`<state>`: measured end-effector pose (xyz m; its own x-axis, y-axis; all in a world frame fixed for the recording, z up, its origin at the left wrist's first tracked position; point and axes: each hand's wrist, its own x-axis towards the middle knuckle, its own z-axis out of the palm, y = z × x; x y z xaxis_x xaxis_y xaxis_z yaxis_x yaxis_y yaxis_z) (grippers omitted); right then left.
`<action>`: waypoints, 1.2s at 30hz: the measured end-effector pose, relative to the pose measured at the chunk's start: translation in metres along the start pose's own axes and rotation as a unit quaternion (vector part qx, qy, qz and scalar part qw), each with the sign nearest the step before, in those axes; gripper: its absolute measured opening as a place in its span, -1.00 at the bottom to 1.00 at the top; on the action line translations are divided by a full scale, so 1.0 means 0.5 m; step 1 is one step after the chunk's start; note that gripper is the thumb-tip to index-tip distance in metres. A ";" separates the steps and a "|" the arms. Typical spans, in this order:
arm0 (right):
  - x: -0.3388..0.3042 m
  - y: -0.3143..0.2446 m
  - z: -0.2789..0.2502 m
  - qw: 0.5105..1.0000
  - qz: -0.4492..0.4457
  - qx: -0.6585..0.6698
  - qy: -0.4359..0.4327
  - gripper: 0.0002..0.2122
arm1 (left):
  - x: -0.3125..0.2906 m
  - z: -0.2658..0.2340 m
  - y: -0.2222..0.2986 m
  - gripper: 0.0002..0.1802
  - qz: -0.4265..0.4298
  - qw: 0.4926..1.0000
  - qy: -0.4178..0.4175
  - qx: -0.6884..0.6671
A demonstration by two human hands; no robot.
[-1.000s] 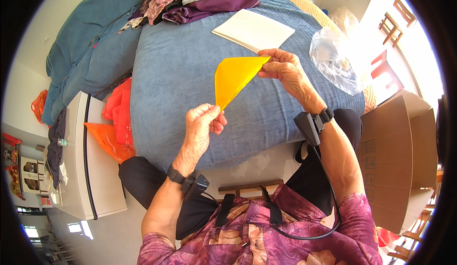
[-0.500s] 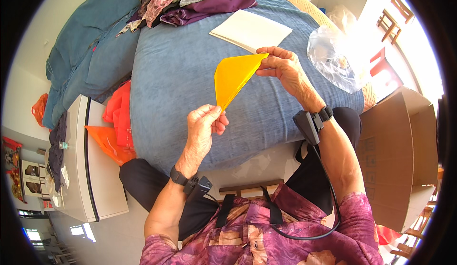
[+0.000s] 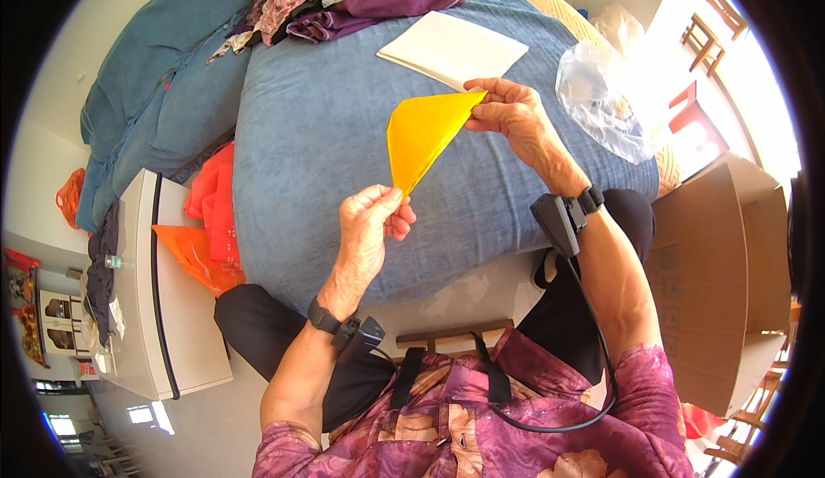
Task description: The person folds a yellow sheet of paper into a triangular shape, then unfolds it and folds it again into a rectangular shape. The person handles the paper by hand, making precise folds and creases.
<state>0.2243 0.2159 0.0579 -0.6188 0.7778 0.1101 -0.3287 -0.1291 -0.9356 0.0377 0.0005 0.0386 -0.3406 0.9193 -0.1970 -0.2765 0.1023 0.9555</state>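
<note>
A folded piece of yellow paper (image 3: 423, 133), roughly triangular with layered edges, is held up above the blue-covered bed (image 3: 309, 177). My left hand (image 3: 371, 225) pinches its lower corner between thumb and fingers. At the upper right corner, my right hand (image 3: 514, 117) grips the paper with thumb and fingertips. Just beyond my right hand lies a stack of white sheets (image 3: 453, 47) on the bed.
A crumpled clear plastic bag (image 3: 597, 100) lies right of the sheets. Clothes (image 3: 378, 10) are heaped at the far side. An open cardboard box (image 3: 696, 280) stands at right, a white cabinet (image 3: 191, 323) at left, with red and orange bags (image 3: 206, 259) beside it.
Almost nothing differs. My right hand and the paper's upper corner have shifted very slightly up and to the right; both hands keep their hold.
</note>
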 end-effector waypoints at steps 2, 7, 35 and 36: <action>0.000 0.001 0.000 1.000 0.000 -0.006 0.007 -0.67 | 0.001 0.006 0.000 -0.77 -0.009 1.000 0.009 0.002; -0.004 0.011 0.012 0.998 -0.009 0.024 0.051 -0.68 | 0.006 0.024 -0.003 -0.76 -0.001 1.000 0.005 -0.008; -0.079 0.031 0.174 0.975 0.117 -0.191 0.010 -0.71 | 0.033 0.006 0.027 -0.61 0.200 0.939 0.053 0.275; -0.079 0.033 0.189 0.972 0.115 -0.205 0.006 -0.71 | 0.031 0.003 0.027 -0.65 0.235 0.927 0.057 0.286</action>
<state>0.1760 0.1252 0.0699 -0.6331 0.7647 -0.1197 0.1311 -0.0465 -0.9903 0.0302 0.0169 0.0489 -0.4047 0.8704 0.2802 0.4376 -0.0847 0.8952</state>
